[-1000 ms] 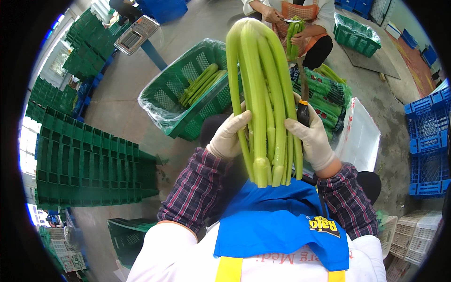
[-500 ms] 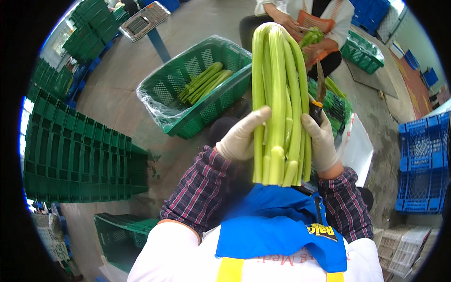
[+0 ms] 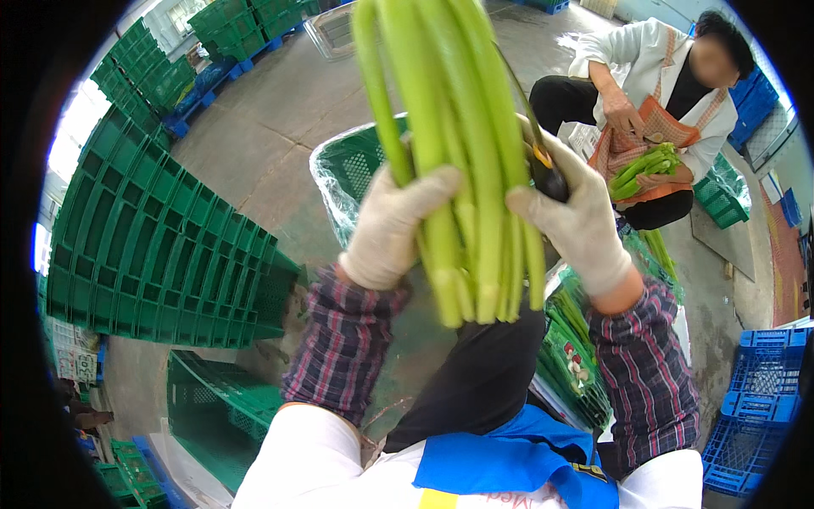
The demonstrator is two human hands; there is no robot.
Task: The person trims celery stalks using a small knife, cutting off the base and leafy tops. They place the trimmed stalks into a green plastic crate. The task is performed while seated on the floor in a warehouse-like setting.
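Observation:
A big bunch of green celery (image 3: 437,110) stands upright between my two gloved hands, its cut base towards me and its top running out of the picture. My left hand (image 3: 392,225) is closed round its left side, thumb across the stalks. On the other side my right hand (image 3: 581,222) presses its thumb to the celery and also keeps a knife (image 3: 549,180) with a dark handle in its grip. The blade points up along the stalks and is partly hidden. Behind the celery is a green crate (image 3: 360,161) lined with clear plastic.
A tall stack of green crates (image 3: 161,237) stands at the left, with another green crate (image 3: 220,399) below it. By my right forearm lies a green mesh bag (image 3: 572,348) of stalks. A co-worker (image 3: 653,102) sits at the far right holding celery. Blue crates (image 3: 755,407) are stacked at right.
My view has swung to the right, and my hands have lifted the celery higher and closer, tilting its top leftward. The lined crate is now largely behind the celery. Both hands keep their hold.

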